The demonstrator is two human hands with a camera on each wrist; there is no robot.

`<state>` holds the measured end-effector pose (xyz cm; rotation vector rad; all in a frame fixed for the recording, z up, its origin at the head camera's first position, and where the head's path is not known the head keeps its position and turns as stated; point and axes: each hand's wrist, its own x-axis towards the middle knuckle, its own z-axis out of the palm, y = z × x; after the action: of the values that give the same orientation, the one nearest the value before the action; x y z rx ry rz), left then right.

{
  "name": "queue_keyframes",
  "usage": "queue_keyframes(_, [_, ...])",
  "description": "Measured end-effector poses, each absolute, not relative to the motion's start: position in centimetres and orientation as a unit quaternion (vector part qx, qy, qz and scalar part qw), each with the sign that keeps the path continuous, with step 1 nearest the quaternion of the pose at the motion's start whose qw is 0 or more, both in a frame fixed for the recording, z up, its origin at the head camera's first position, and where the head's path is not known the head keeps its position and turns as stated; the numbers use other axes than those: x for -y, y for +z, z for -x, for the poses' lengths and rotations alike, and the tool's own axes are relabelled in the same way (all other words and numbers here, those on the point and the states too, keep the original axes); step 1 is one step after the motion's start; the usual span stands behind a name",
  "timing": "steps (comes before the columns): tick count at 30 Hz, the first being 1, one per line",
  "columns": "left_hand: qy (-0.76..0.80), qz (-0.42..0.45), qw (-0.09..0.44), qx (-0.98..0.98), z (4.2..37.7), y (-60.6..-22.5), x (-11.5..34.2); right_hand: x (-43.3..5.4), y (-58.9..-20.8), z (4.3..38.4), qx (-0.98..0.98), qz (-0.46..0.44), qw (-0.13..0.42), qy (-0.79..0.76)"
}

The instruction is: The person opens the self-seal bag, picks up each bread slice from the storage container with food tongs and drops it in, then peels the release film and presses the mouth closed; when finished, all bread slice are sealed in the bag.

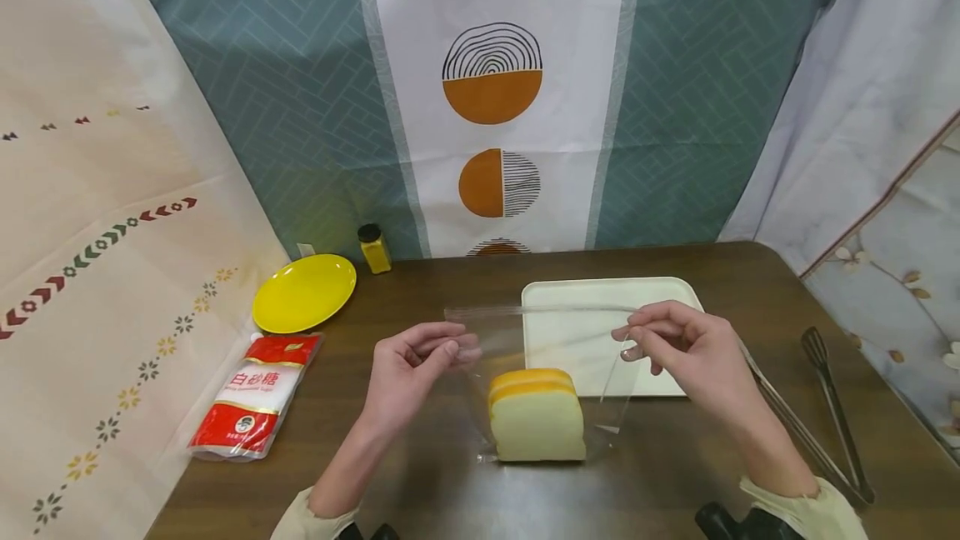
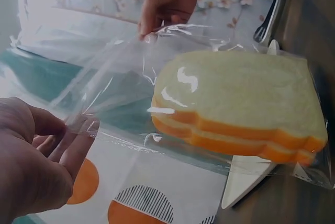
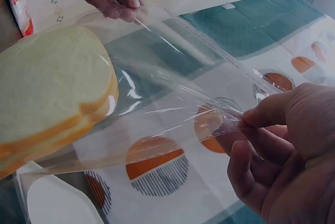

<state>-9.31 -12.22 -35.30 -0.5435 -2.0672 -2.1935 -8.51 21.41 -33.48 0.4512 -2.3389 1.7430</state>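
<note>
Two bread slices with orange crusts stand upright inside a clear plastic bag on the table. My left hand pinches the bag's upper left edge between thumb and fingers. On the other side, my right hand pinches the upper right edge. Between the hands the plastic is stretched above the bread. In the left wrist view the bread slices sit at the bag's bottom end, and the thumb of my left hand presses the film. The right wrist view shows my right hand gripping the film likewise.
Behind the bag lies a white tray. A whisk and metal tongs lie at the right. To the left are a red-and-white sugar packet, a yellow plate and a yellow black-capped bottle.
</note>
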Motion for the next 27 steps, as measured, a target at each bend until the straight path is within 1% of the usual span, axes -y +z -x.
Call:
queue_keyframes(5, [-0.733,0.158,0.033,0.661,9.4,-35.7,12.0,-21.4,-33.9,8.9,0.788,-0.133,0.071,0.597])
queue_keyframes(13, [-0.752,0.1,0.036,0.65,9.1,-36.0,11.5,-21.2,-34.1,8.9,0.799,-0.093,0.039,0.593])
queue_keyframes(18, [-0.766,0.063,0.03,0.639,8.3,-35.9,11.1,-21.0,-34.3,8.4,0.77,-0.077,0.023,0.633])
queue_keyframes(22, [-0.784,0.042,0.026,0.618,7.7,-35.9,10.8,-20.7,-34.5,8.1,0.706,-0.071,0.022,0.704])
queue_keyframes(27, [-0.801,0.036,0.038,0.597,7.3,-36.0,10.4,-20.1,-34.8,7.6,0.661,-0.069,0.052,0.745])
